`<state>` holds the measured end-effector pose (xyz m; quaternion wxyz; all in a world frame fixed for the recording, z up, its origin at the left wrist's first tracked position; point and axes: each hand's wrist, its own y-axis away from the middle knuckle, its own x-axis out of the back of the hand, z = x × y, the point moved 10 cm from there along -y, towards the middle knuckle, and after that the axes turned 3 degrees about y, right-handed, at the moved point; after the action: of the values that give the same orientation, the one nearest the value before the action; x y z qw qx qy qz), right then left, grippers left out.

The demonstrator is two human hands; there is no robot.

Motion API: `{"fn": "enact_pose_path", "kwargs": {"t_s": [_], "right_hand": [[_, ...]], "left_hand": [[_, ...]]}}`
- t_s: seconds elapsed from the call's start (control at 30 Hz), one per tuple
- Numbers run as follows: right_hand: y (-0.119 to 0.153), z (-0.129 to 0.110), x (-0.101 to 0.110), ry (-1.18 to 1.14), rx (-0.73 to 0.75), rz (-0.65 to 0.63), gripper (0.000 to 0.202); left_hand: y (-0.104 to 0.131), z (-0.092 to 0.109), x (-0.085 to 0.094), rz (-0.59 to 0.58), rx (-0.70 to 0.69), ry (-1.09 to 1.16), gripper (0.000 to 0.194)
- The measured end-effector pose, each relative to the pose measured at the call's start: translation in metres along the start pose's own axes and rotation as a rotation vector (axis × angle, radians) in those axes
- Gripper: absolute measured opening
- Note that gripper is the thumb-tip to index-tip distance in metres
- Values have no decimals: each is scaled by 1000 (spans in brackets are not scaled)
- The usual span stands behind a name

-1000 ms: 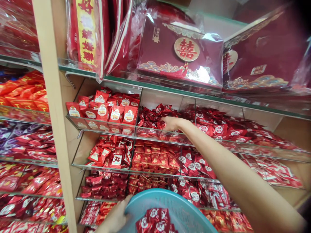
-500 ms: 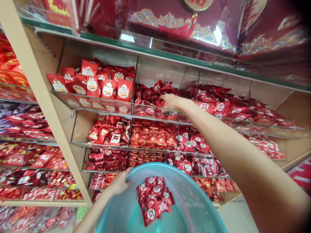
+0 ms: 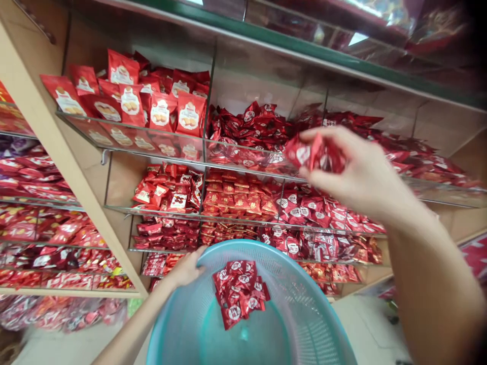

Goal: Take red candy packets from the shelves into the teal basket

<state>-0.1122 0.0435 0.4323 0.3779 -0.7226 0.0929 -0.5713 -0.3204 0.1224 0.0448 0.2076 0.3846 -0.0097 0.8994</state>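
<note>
My right hand (image 3: 344, 170) is closed around several small red candy packets (image 3: 317, 153), held in front of the upper shelf and above the basket. My left hand (image 3: 187, 269) grips the rim of a blue-green plastic basket (image 3: 312, 304) on its left side; the fingertips are partly hidden behind the rim. A small heap of red packets with white round labels (image 3: 240, 289) lies inside the basket toward its far side. Behind my right hand, a glass-fronted compartment holds a pile of dark red packets (image 3: 249, 126).
Larger red snack bags (image 3: 129, 96) fill the upper left compartment. Lower shelves hold gold-printed red packets (image 3: 239, 197) and others. A clear front panel (image 3: 160, 144) edges the upper shelf. A slanting wooden post (image 3: 76, 162) stands at left. Pale floor (image 3: 365, 329) shows at right.
My right hand has come out of the upper compartment with packets in it, moving right and closer to me. My left hand still holds the basket. The view has shifted slightly.
</note>
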Motion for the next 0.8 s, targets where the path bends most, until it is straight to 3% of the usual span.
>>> {"fn": "enact_pose_path", "kwargs": {"t_s": [0.1,0.27,0.4,0.57,0.8], "right_hand": [[58,0,-49,-229,-90,-154,48],[144,12,-157,-645,-274,-467,41],[194,41,-226,-594,-463,-649,20],[234,83,-262,-174,-682,-713,19],[246,81,-276,-7,-652,-761,32]], "left_hand": [[0,2,1,9,-14,-19,61],[2,9,0,-13,-40,4,57],[3,9,2,-7,-12,6,57],[2,6,1,-9,11,21,58],[1,3,-3,-16,-12,-6,60]]}}
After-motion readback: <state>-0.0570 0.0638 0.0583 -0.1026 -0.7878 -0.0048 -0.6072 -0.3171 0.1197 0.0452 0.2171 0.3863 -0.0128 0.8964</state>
